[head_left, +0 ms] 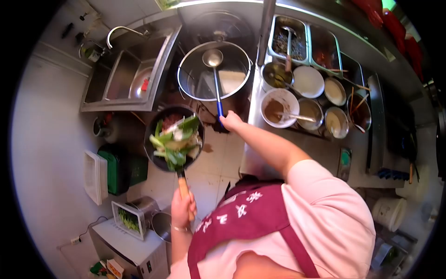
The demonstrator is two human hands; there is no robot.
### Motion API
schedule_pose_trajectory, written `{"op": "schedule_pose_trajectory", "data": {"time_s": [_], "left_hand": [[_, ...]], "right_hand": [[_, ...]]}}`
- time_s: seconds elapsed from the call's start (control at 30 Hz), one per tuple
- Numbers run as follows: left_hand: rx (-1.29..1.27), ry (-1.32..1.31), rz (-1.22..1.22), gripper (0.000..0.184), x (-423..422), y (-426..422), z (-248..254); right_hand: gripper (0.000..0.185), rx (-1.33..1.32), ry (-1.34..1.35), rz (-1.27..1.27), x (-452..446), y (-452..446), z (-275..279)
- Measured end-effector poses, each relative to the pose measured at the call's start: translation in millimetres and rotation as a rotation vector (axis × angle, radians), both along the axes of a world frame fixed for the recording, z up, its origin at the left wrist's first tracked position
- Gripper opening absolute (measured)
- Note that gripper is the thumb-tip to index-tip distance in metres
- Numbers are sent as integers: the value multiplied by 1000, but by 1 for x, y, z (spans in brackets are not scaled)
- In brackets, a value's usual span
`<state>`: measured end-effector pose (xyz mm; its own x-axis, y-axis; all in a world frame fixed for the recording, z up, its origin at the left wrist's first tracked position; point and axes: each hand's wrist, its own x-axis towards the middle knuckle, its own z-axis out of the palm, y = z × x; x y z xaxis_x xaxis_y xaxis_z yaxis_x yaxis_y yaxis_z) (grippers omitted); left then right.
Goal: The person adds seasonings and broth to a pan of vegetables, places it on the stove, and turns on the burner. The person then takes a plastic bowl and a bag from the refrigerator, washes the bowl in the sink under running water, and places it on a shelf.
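My left hand is wrapped round the wooden handle of a dark pan, which hangs level over the floor. Green leafy vegetables lie in the pan, with some pale pieces and something reddish near its far side. With my right hand I grip the blue handle of a long ladle. The ladle's round bowl is over a large metal pot, up and to the right of the pan. Whether it touches the liquid I cannot tell.
A sink with a curved tap stands at the upper left. On the steel counter at the right are bowls, including a white bowl, and trays of ingredients. A green bin and a white appliance are lower left.
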<state>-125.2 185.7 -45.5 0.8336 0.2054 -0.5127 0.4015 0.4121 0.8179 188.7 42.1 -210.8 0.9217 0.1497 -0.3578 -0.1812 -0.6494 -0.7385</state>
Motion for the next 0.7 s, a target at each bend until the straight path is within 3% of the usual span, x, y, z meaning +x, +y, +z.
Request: {"op": "schedule_pose_trajectory", "data": {"time_s": [0.13,0.2,0.23,0.33,0.37,0.43,0.47,0.53,0.57,0.7], "left_hand": [[-29,40,54,34,-16,10,-8],[-18,59,59,32,-26,20,-13],[-24,63,67,32,-29,23,-16],[-44,82,77,31,-36,28,-25],[-44,76,77,31,-36,30,-29],[-58,67,78,30,-33,31,-37],[-60,64,71,30,-28,33,-40],[-60,58,52,29,-17,36,-46],[-66,56,54,29,-13,37,-49],[-112,-17,5,27,1,38,-70]], "right_hand": [[58,53,250,-39,43,29,-37],[45,537,641,-354,46,41,-52],[34,650,760,-351,49,39,-59],[23,961,768,-324,53,36,-72],[20,913,709,-380,53,40,-74],[18,575,570,-267,53,36,-60],[17,449,571,-427,55,34,-44],[22,-27,294,-398,70,24,-51],[27,-280,147,-175,56,11,2],[35,-451,121,-78,61,-10,29]]}}
